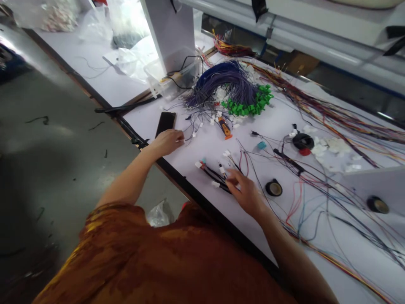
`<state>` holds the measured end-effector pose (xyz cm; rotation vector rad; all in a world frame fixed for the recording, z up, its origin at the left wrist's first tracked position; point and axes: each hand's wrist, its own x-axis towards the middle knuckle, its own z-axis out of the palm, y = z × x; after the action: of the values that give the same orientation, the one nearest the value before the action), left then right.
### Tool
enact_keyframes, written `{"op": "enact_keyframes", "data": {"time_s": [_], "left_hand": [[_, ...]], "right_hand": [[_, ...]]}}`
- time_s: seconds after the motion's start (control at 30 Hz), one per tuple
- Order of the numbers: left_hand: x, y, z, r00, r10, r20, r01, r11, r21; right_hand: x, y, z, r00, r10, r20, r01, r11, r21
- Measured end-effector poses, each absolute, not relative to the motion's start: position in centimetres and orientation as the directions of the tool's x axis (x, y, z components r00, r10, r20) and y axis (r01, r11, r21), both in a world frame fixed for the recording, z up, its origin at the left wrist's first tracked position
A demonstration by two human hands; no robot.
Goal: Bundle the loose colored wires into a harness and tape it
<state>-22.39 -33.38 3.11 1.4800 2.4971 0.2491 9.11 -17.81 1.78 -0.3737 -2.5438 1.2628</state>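
My left hand (169, 142) is beside a dark phone (166, 122) near the table's front edge. Its fingers are pinched together, with a small white bit at their tips that is too small to name. Over at the right, my right hand (245, 192) has its fingers curled on a wire harness (218, 176) with black-sleeved branches. White connectors (216, 184) end several of these branches, which point left. An orange-and-black cutter (225, 128) lies between and beyond the hands. A blue connector (261, 145) rests further right.
Behind lies a large bundle of purple wires (234, 76) with green connectors (249, 103). A roll of black tape (274, 187) is beside my right forearm. A clear plastic bin (171, 86) stands at the back left. Long loose wires (329, 112) run across the right side.
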Motion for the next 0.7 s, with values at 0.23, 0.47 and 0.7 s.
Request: {"op": "enact_keyframes", "data": {"time_s": [0.23,0.47,0.7], "left_hand": [[-16.5,-31.3,4.7,-0.172,0.985,0.011,0.819,0.137,0.557],[-21.6,-25.1,-3.0,-0.335,0.929,0.159,0.829,0.211,0.518],[-27.1,-19.0,-6.3,-0.438,0.857,0.271,0.797,0.231,0.558]], "right_hand": [[-2.8,-17.5,0.2,-0.933,0.339,0.123,0.114,0.601,-0.791],[-1.1,-16.5,1.2,-0.912,0.410,-0.036,0.314,0.638,-0.703],[4.0,-14.9,4.6,-0.723,0.634,0.276,0.073,0.466,-0.882]]}}
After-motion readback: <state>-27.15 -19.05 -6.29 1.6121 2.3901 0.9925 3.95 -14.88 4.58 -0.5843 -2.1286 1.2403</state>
